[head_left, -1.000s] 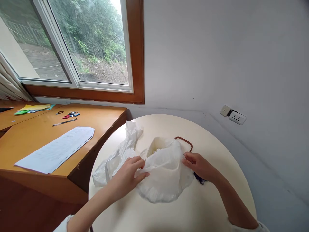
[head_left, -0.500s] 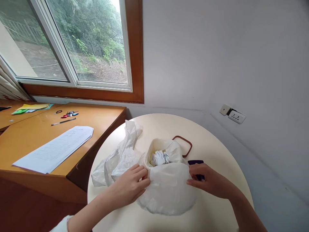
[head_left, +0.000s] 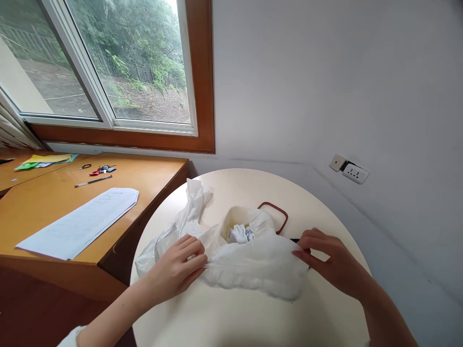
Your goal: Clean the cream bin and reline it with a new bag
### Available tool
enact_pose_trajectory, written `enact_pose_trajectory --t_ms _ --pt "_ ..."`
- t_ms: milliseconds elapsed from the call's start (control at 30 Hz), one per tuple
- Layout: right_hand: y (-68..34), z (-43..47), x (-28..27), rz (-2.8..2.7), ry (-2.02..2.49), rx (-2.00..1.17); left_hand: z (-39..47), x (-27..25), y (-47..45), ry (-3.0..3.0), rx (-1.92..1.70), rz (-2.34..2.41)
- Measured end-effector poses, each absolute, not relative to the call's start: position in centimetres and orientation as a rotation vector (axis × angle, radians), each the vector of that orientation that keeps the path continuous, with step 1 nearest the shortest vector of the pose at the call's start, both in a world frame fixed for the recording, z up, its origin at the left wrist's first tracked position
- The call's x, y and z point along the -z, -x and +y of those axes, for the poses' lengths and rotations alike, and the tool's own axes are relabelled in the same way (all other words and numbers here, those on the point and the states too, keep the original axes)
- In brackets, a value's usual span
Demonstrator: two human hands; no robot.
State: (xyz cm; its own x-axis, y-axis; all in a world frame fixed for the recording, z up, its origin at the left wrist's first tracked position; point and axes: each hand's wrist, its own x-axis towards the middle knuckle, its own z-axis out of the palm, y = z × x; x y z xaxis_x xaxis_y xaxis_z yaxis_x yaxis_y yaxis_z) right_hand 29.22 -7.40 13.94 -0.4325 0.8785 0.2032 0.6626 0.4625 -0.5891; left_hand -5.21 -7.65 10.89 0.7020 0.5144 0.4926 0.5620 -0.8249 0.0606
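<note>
On the round cream surface (head_left: 224, 318), a thin white plastic bag (head_left: 256, 265) holding crumpled white paper (head_left: 239, 234) was pinched by the left hand (head_left: 178, 265) and right hand (head_left: 329, 255); it could be torn by hard pulling.

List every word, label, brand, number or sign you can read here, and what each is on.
None can be read.
Papers on the wooden desk: lines of writing, too small and blurred.
Crumpled paper: dark marks, too blurred to make out.
Held white plastic bag: no lettering visible.
</note>
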Motion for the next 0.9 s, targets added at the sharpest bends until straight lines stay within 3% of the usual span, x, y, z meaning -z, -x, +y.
enact_pose_trajectory --t_ms 267,533,900 --pt "-29.6 -8.6 -14.9 -2.274 0.985 -0.56 -8.9 -10.8 4.9 2.789 0.896 -0.562" --pt "-28.5 -10.3 -15.1 -2.744 1.206 -0.84 -9.3 -8.6 3.3 2.955 0.534 -0.555" --pt "-24.8 -8.5 -10.4 -2.649 1.438 -0.571 -8.4 -6.8 1.2 3.0 0.117 -0.85"
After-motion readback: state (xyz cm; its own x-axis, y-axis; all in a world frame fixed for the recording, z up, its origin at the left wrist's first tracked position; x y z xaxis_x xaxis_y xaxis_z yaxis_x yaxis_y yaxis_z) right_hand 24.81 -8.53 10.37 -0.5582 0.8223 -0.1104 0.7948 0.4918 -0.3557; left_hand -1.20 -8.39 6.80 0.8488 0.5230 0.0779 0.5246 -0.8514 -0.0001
